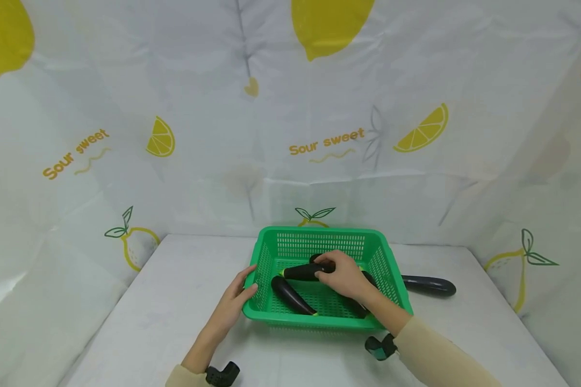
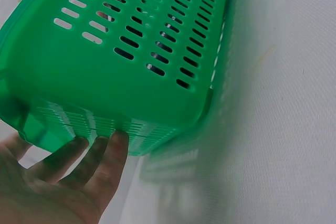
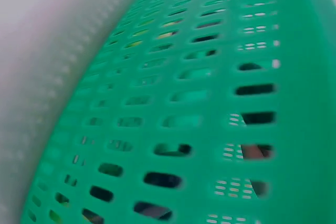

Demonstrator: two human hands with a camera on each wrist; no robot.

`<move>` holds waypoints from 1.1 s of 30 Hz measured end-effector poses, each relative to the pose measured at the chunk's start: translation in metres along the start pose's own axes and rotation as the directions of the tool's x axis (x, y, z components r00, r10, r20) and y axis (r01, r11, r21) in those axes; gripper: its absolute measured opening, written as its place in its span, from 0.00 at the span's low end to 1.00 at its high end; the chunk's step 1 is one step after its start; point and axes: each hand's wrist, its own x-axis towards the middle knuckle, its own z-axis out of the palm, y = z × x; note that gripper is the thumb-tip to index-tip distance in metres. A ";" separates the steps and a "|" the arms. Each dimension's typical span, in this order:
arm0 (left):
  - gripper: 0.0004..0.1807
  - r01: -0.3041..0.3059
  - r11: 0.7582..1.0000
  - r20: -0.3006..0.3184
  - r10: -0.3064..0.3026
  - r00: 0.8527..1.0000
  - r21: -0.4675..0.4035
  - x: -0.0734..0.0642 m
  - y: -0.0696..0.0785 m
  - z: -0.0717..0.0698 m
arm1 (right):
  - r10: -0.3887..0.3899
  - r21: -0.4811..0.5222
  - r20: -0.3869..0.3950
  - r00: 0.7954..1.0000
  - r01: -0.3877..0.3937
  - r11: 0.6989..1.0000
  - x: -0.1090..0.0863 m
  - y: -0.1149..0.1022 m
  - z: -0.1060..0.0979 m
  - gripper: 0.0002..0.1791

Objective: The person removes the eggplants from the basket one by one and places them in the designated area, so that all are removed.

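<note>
Inside the green slotted basket [image 1: 336, 321], my right hand [image 1: 343, 277] grips a dark eggplant [image 1: 300, 272] by its thick end; its pale green stem end points left. A second eggplant [image 1: 290, 294] lies slantwise on the basket floor to the left. More eggplants show beneath and beside the right hand and wrist, partly covered by them. My left hand [image 1: 237, 298] is at the basket's left side, its extended fingers [image 2: 107, 163] touching the outer wall below the rim. In the right wrist view the basket wall hides most of the right hand.
Right of the basket, another eggplant [image 1: 430, 286] lies on the white tabletop [image 1: 174, 317], one end hidden behind the basket. A pale lemon-print sheet [image 1: 213, 161] hangs at the back and both sides, close behind the basket.
</note>
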 end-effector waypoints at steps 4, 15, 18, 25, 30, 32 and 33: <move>0.30 0.001 1.000 0.004 -0.001 1.000 -0.005 0.000 0.000 0.000 | 0.020 0.017 -0.033 0.999 -0.020 1.000 -0.006 -0.003 -0.010 0.16; 0.30 0.017 1.000 -0.001 -0.017 1.000 -0.004 -0.001 0.001 0.000 | 0.027 0.076 -0.133 0.991 -0.017 0.997 -0.024 -0.013 -0.042 0.18; 0.30 0.017 1.000 0.003 -0.017 1.000 -0.009 -0.001 0.001 0.000 | 0.027 0.104 -0.152 0.988 -0.011 0.995 -0.031 -0.015 -0.053 0.20; 0.30 0.011 1.000 0.003 -0.011 1.000 -0.008 -0.001 0.001 0.000 | 0.059 0.096 -0.191 0.980 -0.041 0.995 -0.049 -0.019 -0.082 0.23; 0.31 0.005 1.000 0.005 -0.005 1.000 -0.004 -0.001 0.000 0.000 | 0.091 0.119 -0.197 0.976 -0.069 0.991 -0.064 -0.018 -0.101 0.26; 0.31 0.009 1.000 0.003 -0.009 1.000 0.000 -0.001 0.000 0.000 | 0.092 0.119 -0.208 0.974 -0.068 0.991 -0.069 -0.017 -0.107 0.26; 0.31 0.011 1.000 0.003 -0.011 1.000 0.001 -0.001 0.000 0.000 | 0.087 0.111 -0.217 0.972 -0.064 0.992 -0.071 -0.016 -0.109 0.25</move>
